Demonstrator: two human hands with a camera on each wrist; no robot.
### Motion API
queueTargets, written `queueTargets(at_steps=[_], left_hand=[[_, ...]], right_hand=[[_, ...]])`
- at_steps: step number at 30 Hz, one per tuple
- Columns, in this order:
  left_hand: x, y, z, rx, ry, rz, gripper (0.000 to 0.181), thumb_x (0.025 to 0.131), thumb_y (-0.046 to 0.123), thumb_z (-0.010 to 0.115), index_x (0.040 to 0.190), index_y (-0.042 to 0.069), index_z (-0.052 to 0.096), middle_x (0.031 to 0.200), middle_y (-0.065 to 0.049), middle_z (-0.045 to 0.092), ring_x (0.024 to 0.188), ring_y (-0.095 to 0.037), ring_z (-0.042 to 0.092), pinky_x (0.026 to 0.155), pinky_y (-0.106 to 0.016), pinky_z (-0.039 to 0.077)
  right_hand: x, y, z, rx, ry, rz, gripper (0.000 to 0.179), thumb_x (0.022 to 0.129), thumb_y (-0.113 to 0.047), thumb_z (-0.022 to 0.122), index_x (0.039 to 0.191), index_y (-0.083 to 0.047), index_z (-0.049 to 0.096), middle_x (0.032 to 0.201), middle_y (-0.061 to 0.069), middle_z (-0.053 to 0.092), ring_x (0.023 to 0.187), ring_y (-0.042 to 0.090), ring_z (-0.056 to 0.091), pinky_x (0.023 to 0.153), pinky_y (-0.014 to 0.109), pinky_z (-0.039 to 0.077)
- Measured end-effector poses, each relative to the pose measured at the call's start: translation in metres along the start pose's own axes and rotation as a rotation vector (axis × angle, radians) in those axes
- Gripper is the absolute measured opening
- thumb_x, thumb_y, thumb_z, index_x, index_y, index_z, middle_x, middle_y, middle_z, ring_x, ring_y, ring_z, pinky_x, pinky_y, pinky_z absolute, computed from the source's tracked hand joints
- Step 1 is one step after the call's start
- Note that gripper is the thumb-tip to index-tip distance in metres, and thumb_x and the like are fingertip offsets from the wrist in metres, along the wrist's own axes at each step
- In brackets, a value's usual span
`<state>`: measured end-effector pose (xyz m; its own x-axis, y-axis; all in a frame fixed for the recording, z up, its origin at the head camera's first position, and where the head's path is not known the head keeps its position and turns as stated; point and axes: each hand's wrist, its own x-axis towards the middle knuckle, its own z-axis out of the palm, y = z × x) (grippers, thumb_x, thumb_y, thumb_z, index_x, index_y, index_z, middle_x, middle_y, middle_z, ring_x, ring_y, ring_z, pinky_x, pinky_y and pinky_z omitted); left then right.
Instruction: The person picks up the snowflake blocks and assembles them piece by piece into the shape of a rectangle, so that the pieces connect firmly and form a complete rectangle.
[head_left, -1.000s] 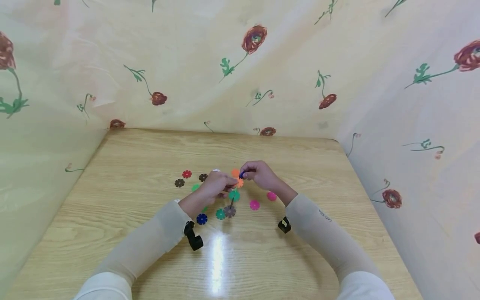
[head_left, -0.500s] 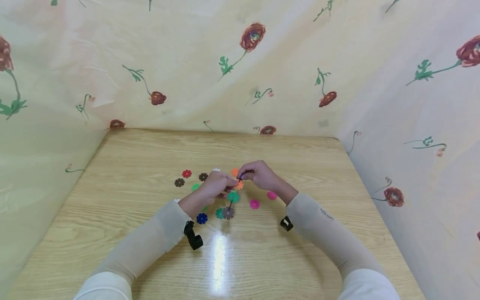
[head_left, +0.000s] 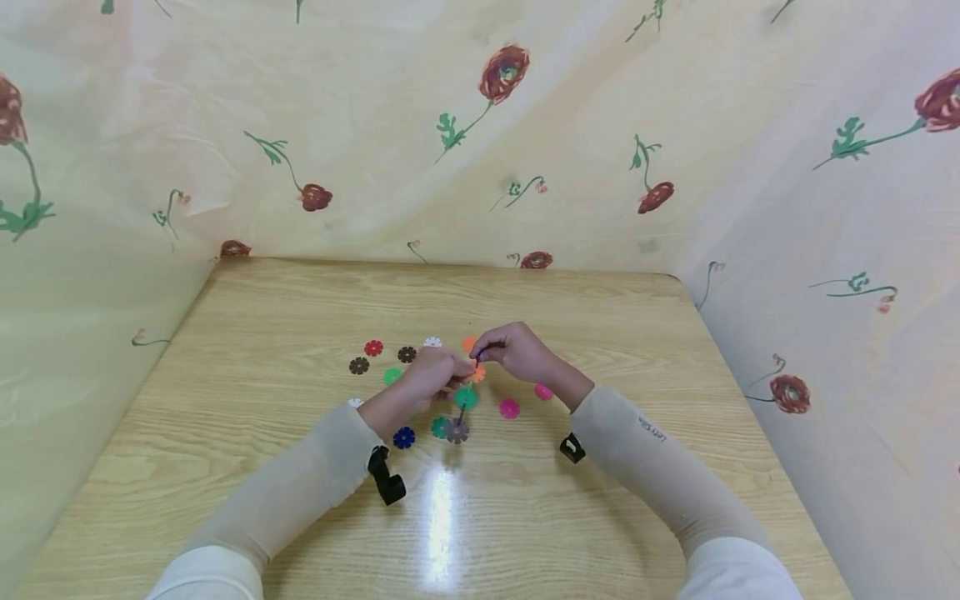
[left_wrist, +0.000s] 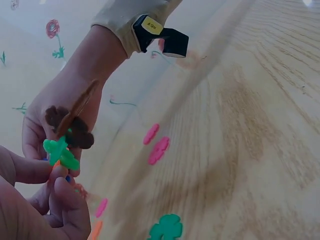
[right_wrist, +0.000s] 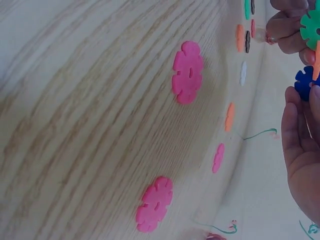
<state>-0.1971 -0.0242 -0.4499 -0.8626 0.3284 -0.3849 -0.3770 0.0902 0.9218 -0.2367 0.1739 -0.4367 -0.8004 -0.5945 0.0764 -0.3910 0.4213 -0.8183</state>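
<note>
My left hand pinches a small chain of notched plastic snowflake discs joined edge to edge. In the chain are an orange disc, a green disc and brown discs, which hang below the fingers in the head view. Thumb and fingers of my right hand pinch a blue disc. In the right wrist view the blue disc meets the edge of the orange one; how deep their slots engage is hard to tell. The fingers partly cover both discs.
Loose discs lie around the hands on the wooden table: pink, red, dark brown, white, dark blue and teal. A flower-patterned cloth hangs behind and at the sides.
My right hand has shifted slightly left, bringing the blue disc against the orange one. The hanging chain has dipped a little. My left hand has hardly moved.
</note>
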Motion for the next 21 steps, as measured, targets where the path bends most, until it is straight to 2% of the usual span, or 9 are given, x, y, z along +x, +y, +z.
queueTargets(at_steps=[6, 15, 21], left_hand=[[-0.001, -0.009, -0.001, -0.019, -0.043, -0.030, 0.016, 0.096, 0.015, 0.066, 0.088, 0.002, 0.072, 0.070, -0.005, 0.059, 0.056, -0.013, 0.046, 0.053, -0.023, 0.044], [0.000, -0.013, 0.001, -0.008, -0.085, -0.037, 0.015, 0.096, 0.014, 0.065, 0.096, 0.001, 0.073, 0.081, -0.010, 0.066, 0.062, -0.014, 0.053, 0.053, -0.022, 0.046], [0.000, -0.010, -0.003, 0.003, -0.096, -0.049, 0.013, 0.095, 0.012, 0.066, 0.094, 0.001, 0.073, 0.077, -0.008, 0.065, 0.061, -0.015, 0.054, 0.052, -0.022, 0.046]], right_hand=[[0.000, 0.004, 0.003, -0.003, -0.037, 0.040, 0.017, 0.096, 0.007, 0.062, 0.100, 0.000, 0.077, 0.095, 0.007, 0.076, 0.087, 0.018, 0.072, 0.083, 0.046, 0.059], [-0.002, 0.014, 0.004, 0.092, -0.057, 0.066, 0.020, 0.097, 0.011, 0.057, 0.099, 0.002, 0.075, 0.094, 0.011, 0.074, 0.087, 0.021, 0.071, 0.086, 0.050, 0.058], [0.002, 0.013, 0.004, 0.084, -0.086, 0.053, 0.020, 0.097, 0.010, 0.058, 0.099, 0.001, 0.075, 0.096, 0.010, 0.075, 0.090, 0.021, 0.071, 0.085, 0.038, 0.059]])
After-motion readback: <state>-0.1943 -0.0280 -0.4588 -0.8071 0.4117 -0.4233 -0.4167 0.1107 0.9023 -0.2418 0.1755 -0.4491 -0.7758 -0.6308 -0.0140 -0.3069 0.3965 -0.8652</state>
